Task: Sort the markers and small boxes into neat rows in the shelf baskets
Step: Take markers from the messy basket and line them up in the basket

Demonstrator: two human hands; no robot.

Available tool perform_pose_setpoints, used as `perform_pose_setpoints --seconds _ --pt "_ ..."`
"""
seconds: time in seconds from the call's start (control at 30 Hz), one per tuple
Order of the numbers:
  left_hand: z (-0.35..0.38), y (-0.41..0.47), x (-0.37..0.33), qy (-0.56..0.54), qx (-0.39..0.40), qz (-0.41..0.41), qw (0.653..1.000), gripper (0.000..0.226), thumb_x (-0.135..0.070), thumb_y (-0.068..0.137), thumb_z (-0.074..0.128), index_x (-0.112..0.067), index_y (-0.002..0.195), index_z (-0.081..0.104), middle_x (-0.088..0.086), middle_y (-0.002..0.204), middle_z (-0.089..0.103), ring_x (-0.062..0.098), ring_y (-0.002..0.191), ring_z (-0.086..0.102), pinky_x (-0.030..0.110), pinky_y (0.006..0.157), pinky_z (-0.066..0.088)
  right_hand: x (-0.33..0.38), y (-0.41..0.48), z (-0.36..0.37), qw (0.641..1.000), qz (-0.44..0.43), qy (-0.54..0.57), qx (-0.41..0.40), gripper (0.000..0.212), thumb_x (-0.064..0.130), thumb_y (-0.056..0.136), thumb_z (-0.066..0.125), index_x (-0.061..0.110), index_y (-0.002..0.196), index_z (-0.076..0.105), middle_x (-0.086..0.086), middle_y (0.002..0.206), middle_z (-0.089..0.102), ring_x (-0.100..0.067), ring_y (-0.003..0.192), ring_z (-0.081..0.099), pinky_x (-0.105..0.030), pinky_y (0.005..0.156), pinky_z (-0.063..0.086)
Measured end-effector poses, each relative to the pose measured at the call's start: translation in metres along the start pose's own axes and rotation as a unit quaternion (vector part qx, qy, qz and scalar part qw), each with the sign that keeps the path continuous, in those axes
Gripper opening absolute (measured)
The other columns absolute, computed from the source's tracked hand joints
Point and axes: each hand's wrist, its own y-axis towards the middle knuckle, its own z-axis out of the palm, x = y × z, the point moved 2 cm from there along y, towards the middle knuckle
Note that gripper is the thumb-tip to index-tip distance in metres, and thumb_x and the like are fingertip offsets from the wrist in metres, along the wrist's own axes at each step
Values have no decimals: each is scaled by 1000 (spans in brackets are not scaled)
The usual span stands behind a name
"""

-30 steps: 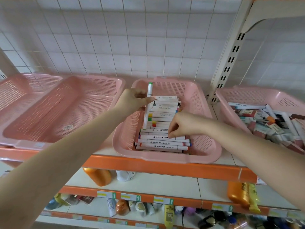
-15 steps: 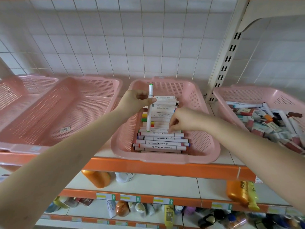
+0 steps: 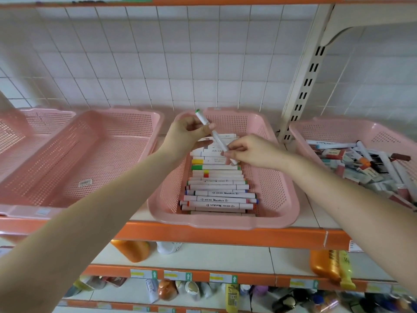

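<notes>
Left hand (image 3: pixel 186 135) grips a white marker (image 3: pixel 215 137) with a green cap, thumb and curled fingers round the upper part of its barrel. A second ago this marker stood nearly upright in the left hand alone. Now it is tilted, with the green cap far and left and the other end near and right.

Right hand (image 3: pixel 252 152) has come up off the row it was pressing a second ago. Its fingertips now pinch the marker's lower end, so both hands hold the one marker above the far half of the middle basket (image 3: pixel 223 223).

Row of markers (image 3: pixel 217 193) in the middle basket lies crosswise, barrel against barrel, from the near wall back under the hands, much as before. The near ones read "Marker". The ones farther back show yellow, green and red ends.

Right basket (image 3: pixel 338 127) holds a loose pile (image 3: pixel 370 163) of markers and small boxes lying at all angles, unchanged. Two more pink baskets (image 3: pixel 67 159) sit to the left on the same shelf (image 3: pixel 203 233).

The camera now sits closer and lower, so more of the lower shelves shows, including an orange bottle (image 3: pixel 132 250) under the middle basket.
</notes>
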Motion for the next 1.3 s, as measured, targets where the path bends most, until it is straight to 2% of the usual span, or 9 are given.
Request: perform_pose_setpoints --seconds 0.1,0.27,0.4,0.6,0.7,0.8,1.0,1.17,1.3 --pt "-17 2 3 -14 -22 -18 999 6 -3 85 63 -3 90 62 7 84 67 16 80 69 27 74 58 -7 -3 -20 996 7 -66 -53 22 28 89 63 21 109 70 7 97 71 -7 88 63 -25 82 50" --pt "-24 -3 10 116 -8 -41 992 25 1 81 68 0 107 64 4 87 68 11 76 68 25 72 58 -15 -3 -33 991 12 -46 -122 18 23 81 73 21 98 68 16 83 59 5 72 50 -1 59 36" --pt "-19 -5 6 190 -9 -21 982 23 -8 82 70 -13 105 67 -5 85 69 3 71 67 17 69 56 -17 0 -29 989 6 -55 -135 19 17 78 75 22 90 60 13 82 55 2 68 48 -4 55 35" --pt "-26 0 7 289 -20 16 957 17 -13 83 71 -15 100 70 0 93 71 9 79 69 19 73 57 -16 0 -30 993 7 -51 -104 17 20 81 73 26 92 61 16 82 56 1 70 51 -9 59 35" --pt "-28 -4 5 402 -3 67 913 18 -19 84 70 -16 102 71 -5 94 70 5 83 65 16 85 50 -16 -2 -32 996 15 -61 -70 15 24 86 68 29 99 66 20 85 61 6 74 54 -10 63 36" --pt "-24 -11 1 550 82 97 825 19 -23 87 67 -17 105 71 -7 96 68 -1 85 56 5 91 26 -18 -4 -28 996 18 -86 -18 23 30 85 68 24 107 70 16 100 65 9 83 54 -7 70 37" --pt "-21 -16 15 625 249 11 739 19 -19 83 71 -13 101 71 -3 97 69 4 84 58 17 82 44 -10 -9 1 983 3 -164 78 18 27 80 74 22 97 74 19 84 65 12 76 55 -1 63 38" --pt "-16 -18 24 644 289 -6 709 17 -16 81 72 -15 98 69 -7 89 65 7 82 61 19 78 49 -7 -9 17 975 1 -190 113 16 25 78 76 21 93 72 19 80 62 3 77 59 -10 64 40" --pt "-12 -21 27 639 301 -13 708 17 -13 82 71 -12 99 68 -7 87 63 -12 53 50 7 65 43 -7 -10 20 968 8 -216 126 17 27 79 76 19 93 72 13 84 66 3 73 58 -14 67 44"
